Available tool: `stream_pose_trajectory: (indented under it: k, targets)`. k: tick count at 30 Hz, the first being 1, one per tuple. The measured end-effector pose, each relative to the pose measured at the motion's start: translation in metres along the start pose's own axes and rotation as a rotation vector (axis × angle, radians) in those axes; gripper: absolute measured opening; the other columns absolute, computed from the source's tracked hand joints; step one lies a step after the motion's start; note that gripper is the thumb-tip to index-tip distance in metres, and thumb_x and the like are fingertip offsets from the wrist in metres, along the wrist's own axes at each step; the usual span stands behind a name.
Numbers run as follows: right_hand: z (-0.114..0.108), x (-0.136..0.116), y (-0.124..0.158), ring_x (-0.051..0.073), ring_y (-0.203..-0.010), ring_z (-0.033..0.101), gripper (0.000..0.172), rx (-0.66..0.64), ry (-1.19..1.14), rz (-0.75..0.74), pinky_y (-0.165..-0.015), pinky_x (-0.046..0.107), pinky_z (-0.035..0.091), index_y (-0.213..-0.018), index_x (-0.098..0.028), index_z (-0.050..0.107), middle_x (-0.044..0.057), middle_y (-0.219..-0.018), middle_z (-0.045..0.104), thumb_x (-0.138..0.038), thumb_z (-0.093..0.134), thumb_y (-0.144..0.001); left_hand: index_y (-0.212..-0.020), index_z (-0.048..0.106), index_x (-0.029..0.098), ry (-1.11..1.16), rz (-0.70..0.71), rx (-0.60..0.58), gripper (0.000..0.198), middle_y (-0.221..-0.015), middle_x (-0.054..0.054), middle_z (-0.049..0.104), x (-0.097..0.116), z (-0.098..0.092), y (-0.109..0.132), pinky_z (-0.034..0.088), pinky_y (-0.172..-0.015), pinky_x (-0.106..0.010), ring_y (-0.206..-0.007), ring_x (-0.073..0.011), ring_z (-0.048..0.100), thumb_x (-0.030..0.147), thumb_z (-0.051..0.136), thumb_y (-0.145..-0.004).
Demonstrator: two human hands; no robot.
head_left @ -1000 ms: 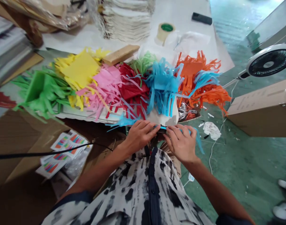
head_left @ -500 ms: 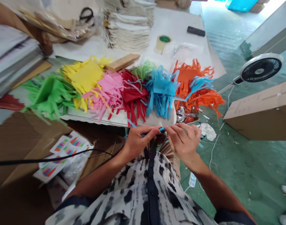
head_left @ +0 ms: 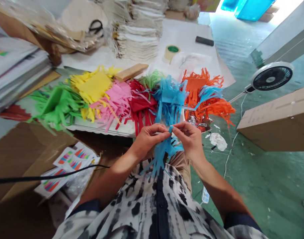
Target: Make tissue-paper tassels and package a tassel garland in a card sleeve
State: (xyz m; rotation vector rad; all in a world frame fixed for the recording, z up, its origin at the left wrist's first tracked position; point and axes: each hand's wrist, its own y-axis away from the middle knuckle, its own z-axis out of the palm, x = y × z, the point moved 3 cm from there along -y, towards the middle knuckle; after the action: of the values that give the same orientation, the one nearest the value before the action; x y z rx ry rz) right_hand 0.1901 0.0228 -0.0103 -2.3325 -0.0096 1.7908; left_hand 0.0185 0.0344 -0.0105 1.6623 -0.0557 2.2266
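Observation:
My left hand point(head_left: 147, 139) and my right hand point(head_left: 189, 137) meet in front of my chest, both pinching the top of a blue fringed tissue-paper piece point(head_left: 164, 154) whose strips hang down over my shirt. Just beyond my hands lies a row of fringed paper piles on a white board point(head_left: 99, 127): green point(head_left: 55, 104), yellow point(head_left: 94, 87), pink point(head_left: 115, 98), red point(head_left: 139, 101), blue point(head_left: 170, 99) and orange point(head_left: 206, 96).
A tape roll point(head_left: 170, 53), a black bar point(head_left: 204, 41), scissors point(head_left: 95, 26) and stacked white sheets point(head_left: 137, 30) lie on the far table. A fan point(head_left: 270, 78) and a cardboard box point(head_left: 278, 121) stand on the green floor to the right. Printed cards point(head_left: 67, 164) lie lower left.
Both hands have lifted off the board's edge and come together, and the blue fringed piece now hangs bunched from my fingers. The view has tilted slightly upward.

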Motion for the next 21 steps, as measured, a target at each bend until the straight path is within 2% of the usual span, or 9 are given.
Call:
stream_pose_trajectory:
  k: [2, 6, 10, 13, 18, 21]
  targets:
    - [0.004, 0.004, -0.006, 0.016, -0.074, 0.068, 0.014, 0.009, -0.126, 0.056, -0.071, 0.032, 0.052, -0.087, -0.027, 0.079, -0.002, -0.081, 0.078, -0.041, 0.080, -0.089, -0.080, 0.081, 0.019, -0.027, 0.020, 0.005, 0.018, -0.098, -0.003, 0.077, 0.004, 0.000, -0.005, 0.052, -0.090, -0.025, -0.096, -0.0151, 0.069, 0.034, 0.089, -0.078]
    - [0.005, -0.006, -0.016, 0.018, -0.080, 0.072, 0.018, -0.016, -0.198, 0.042, -0.078, 0.035, 0.056, -0.088, -0.027, 0.080, -0.001, -0.086, 0.079, -0.045, 0.079, -0.089, -0.081, 0.082, 0.018, -0.037, 0.045, 0.020, 0.021, -0.087, -0.003, 0.077, 0.009, 0.000, -0.013, 0.054, -0.083, -0.028, -0.082, -0.0148, 0.068, 0.038, 0.089, -0.078]
    - [-0.001, -0.025, -0.019, 0.019, -0.084, 0.072, 0.017, -0.083, -0.077, -0.029, -0.081, 0.037, 0.056, -0.092, -0.027, 0.080, 0.000, -0.088, 0.080, -0.044, 0.076, -0.091, -0.080, 0.080, 0.017, -0.080, 0.133, 0.060, 0.026, -0.092, -0.005, 0.078, 0.016, 0.001, -0.012, 0.056, -0.083, -0.028, -0.086, -0.0164, 0.071, 0.040, 0.092, -0.075]
    - [-0.004, -0.031, -0.018, 0.018, -0.080, 0.069, 0.015, -0.010, 0.044, -0.093, -0.081, 0.037, 0.055, -0.082, -0.025, 0.076, 0.000, -0.081, 0.076, -0.037, 0.076, -0.091, -0.081, 0.079, 0.017, -0.094, 0.177, 0.032, 0.027, -0.089, -0.005, 0.077, 0.016, 0.005, -0.007, 0.058, -0.082, -0.028, -0.085, -0.0174, 0.073, 0.041, 0.091, -0.077]
    - [0.003, -0.031, -0.011, 0.018, -0.083, 0.067, 0.014, 0.119, 0.042, -0.166, -0.081, 0.037, 0.054, -0.085, -0.024, 0.071, 0.001, -0.086, 0.072, -0.034, 0.071, -0.095, -0.090, 0.076, 0.018, -0.012, 0.206, 0.084, 0.026, -0.088, -0.002, 0.076, 0.008, 0.008, -0.005, 0.060, -0.077, -0.027, -0.080, -0.0166, 0.076, 0.036, 0.090, -0.079]
    - [0.003, -0.035, -0.016, 0.018, -0.082, 0.067, 0.014, 0.071, 0.082, -0.207, -0.079, 0.034, 0.053, -0.085, -0.025, 0.072, 0.000, -0.085, 0.073, -0.034, 0.071, -0.096, -0.102, 0.076, 0.019, 0.018, 0.193, 0.097, 0.031, -0.087, -0.001, 0.077, 0.007, 0.006, -0.009, 0.060, -0.075, -0.026, -0.078, -0.0163, 0.076, 0.033, 0.091, -0.078]
